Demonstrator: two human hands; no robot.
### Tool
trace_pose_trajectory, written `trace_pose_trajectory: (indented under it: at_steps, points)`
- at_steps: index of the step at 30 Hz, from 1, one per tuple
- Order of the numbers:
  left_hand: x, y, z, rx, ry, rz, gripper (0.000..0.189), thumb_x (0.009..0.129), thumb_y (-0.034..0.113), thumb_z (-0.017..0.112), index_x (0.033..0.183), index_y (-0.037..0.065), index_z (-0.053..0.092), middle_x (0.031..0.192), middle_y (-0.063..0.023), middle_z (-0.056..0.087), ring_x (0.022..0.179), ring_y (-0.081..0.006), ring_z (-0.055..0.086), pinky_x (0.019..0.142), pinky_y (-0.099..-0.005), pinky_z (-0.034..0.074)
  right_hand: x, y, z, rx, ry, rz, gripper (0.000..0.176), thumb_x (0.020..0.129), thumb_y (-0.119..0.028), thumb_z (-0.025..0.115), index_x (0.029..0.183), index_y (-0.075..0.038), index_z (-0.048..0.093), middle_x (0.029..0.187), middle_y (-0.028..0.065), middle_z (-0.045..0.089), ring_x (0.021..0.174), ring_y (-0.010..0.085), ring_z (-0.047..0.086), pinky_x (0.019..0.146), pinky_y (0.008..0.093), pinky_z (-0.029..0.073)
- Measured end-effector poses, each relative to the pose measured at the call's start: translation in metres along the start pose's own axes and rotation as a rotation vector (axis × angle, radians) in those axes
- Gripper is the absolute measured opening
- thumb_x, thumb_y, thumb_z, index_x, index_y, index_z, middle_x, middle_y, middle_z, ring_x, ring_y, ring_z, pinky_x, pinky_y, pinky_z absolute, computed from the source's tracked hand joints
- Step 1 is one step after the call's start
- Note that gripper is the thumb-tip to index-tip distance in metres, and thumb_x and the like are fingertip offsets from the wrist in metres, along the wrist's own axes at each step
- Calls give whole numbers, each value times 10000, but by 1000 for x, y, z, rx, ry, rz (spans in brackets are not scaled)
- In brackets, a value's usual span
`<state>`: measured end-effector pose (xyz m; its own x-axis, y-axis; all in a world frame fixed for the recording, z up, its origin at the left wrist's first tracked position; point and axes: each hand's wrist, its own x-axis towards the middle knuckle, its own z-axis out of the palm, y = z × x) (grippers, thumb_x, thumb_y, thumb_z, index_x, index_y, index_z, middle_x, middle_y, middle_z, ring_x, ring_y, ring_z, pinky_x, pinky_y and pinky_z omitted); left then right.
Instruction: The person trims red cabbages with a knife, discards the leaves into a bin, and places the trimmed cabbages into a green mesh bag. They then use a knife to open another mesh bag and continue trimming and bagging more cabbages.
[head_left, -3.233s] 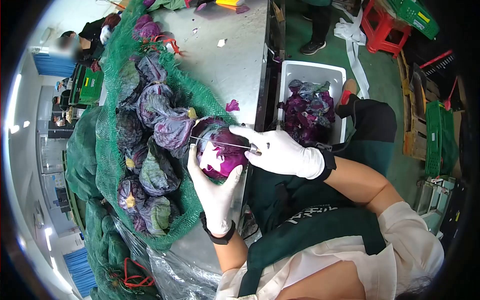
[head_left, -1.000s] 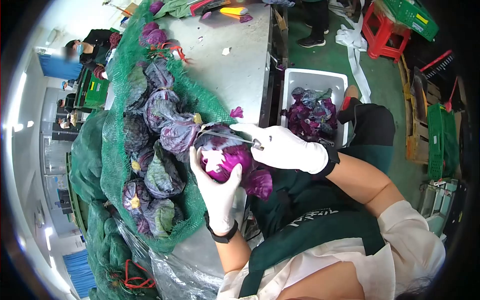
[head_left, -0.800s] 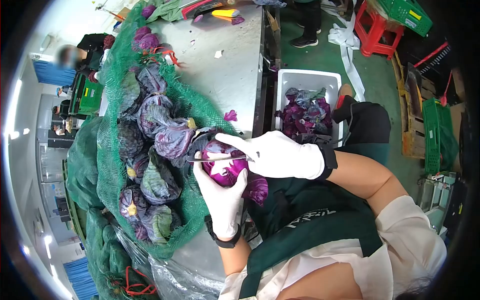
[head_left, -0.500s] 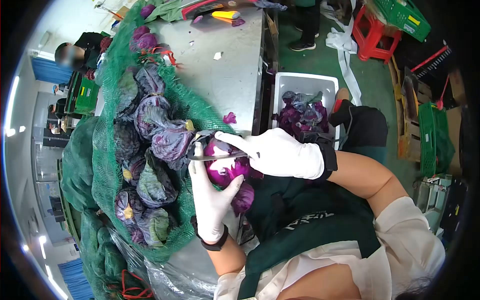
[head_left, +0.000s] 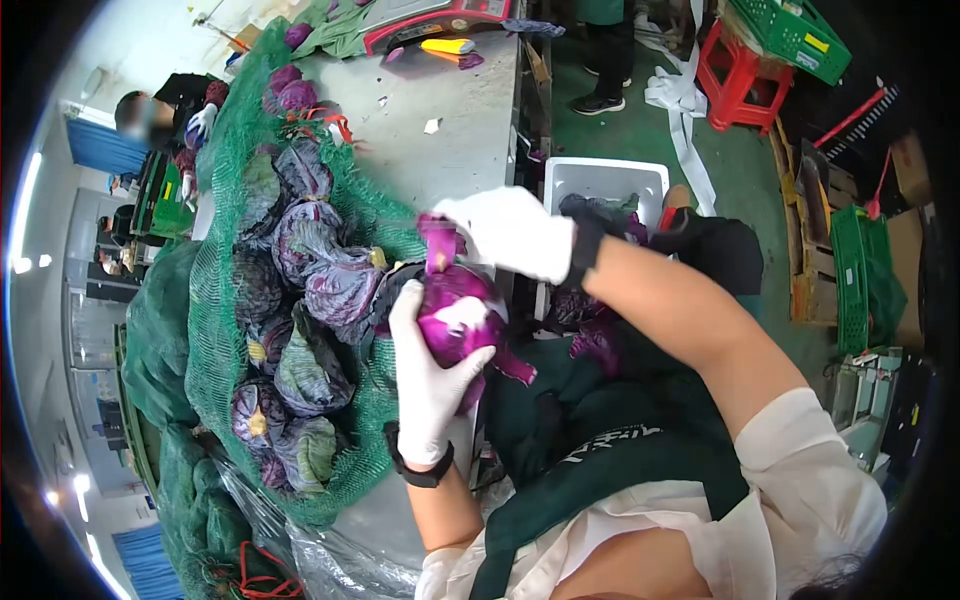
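Observation:
My left hand [head_left: 432, 385], in a white glove, is closed round the side of a red cabbage [head_left: 455, 325] with a pale cut patch and a loose leaf hanging at its lower right. Above the cabbage my right hand [head_left: 515, 235], also gloved and slightly blurred, grips a purple cabbage leaf [head_left: 440, 245]. Whether the knife is still in the right hand is hidden. Close to the left hand, several whole red cabbages [head_left: 310, 240] with grey-green outer leaves lie in an opened green mesh bag [head_left: 215, 330].
A white bin [head_left: 610, 172] with purple leaves stands beside the metal table [head_left: 450, 120]. On the table's far end lie a yellow-handled tool [head_left: 447, 46] and a red-edged object [head_left: 440, 22]. A red stool [head_left: 745, 75] and green crates [head_left: 855, 280] stand beyond. Other people are nearby.
My right hand has moved up from the cabbage, and a leaf now shows at its fingers. The knife blade that lay across the cabbage is out of sight. My left hand keeps hold of the cabbage.

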<state>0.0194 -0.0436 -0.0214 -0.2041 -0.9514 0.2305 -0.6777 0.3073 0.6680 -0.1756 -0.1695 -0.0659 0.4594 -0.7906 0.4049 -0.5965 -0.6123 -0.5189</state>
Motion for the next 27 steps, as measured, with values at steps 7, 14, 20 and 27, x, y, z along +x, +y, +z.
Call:
trace_pose_trajectory:
  at_steps: [7,14,20,27]
  points:
    - [-23,-27,-1,-253,115,-28,1112,604,171,944,1511,29,317,1514,-149,376,1381,-263,390,1178,-403,294,-30,40,16,1121,-169,724,559,897,-46,455,1454,-92,460,700,36,631,406,79,468,370,240,402]
    - [-18,-25,-7,-76,84,-35,1014,642,197,922,1497,76,391,1438,-123,413,1333,-289,416,1154,-407,311,-71,-46,-5,565,227,460,436,879,-236,716,1256,-85,558,819,112,675,692,180,678,652,322,540]
    - [-15,-12,-2,-1,79,-54,970,644,236,918,1469,85,431,1393,-192,373,1334,-361,382,1147,-470,312,-58,-64,-14,410,-30,190,334,865,-256,701,1117,-101,545,746,100,678,635,315,684,574,382,531]
    - [-15,-5,2,52,91,-25,959,654,223,918,1457,61,418,1387,-145,419,1316,-325,414,1149,-438,305,-62,-17,5,263,13,357,219,875,-195,604,1062,-86,567,725,148,666,669,341,679,608,441,522]
